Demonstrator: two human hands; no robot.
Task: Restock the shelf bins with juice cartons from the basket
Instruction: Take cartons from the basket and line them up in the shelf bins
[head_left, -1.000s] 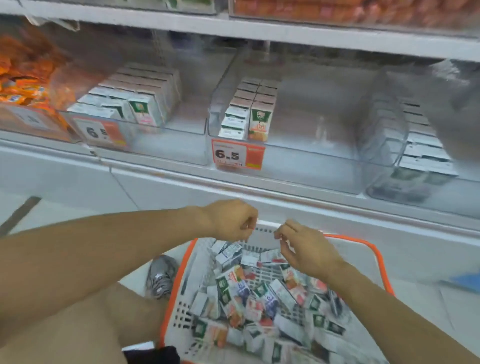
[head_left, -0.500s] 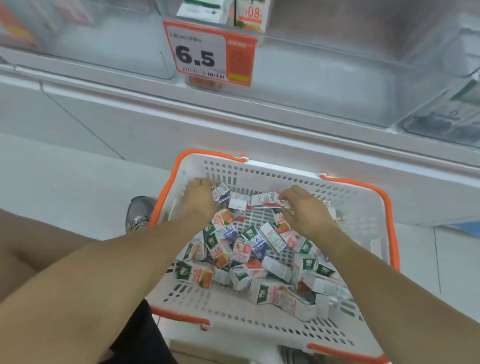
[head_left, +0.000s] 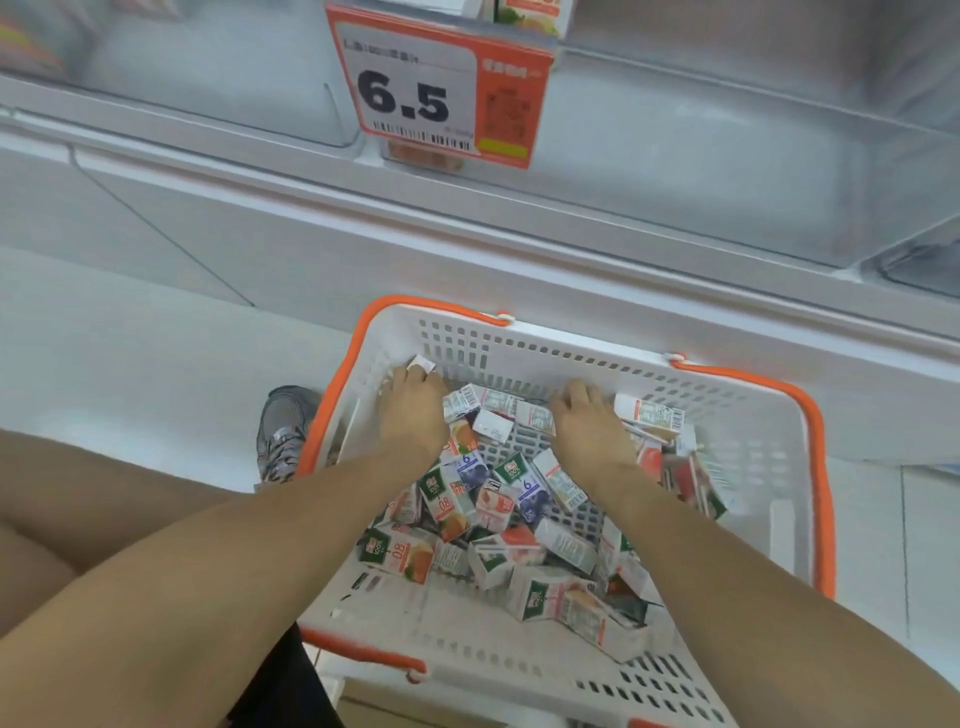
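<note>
Both our hands are down in the basket (head_left: 769, 436), at its far end. Left hand (head_left: 413, 410) sits at the far-left corner, fingers curled over a white carton (head_left: 422, 365) whose edge peeks past the fingertips; it looks held, though how firmly we cannot tell. Right hand (head_left: 589, 423) lies palm-down, fingers bent onto a carton (head_left: 535, 417); a closed grip is not visible. Loose juice cartons (head_left: 498, 525) lie jumbled every way between and behind both wrists, long axes mixed. The shelf bin (head_left: 727, 171), behind the 6.5 price tag (head_left: 436, 88), lies up and ahead of both hands, so we judge a straight lift forward
</note>
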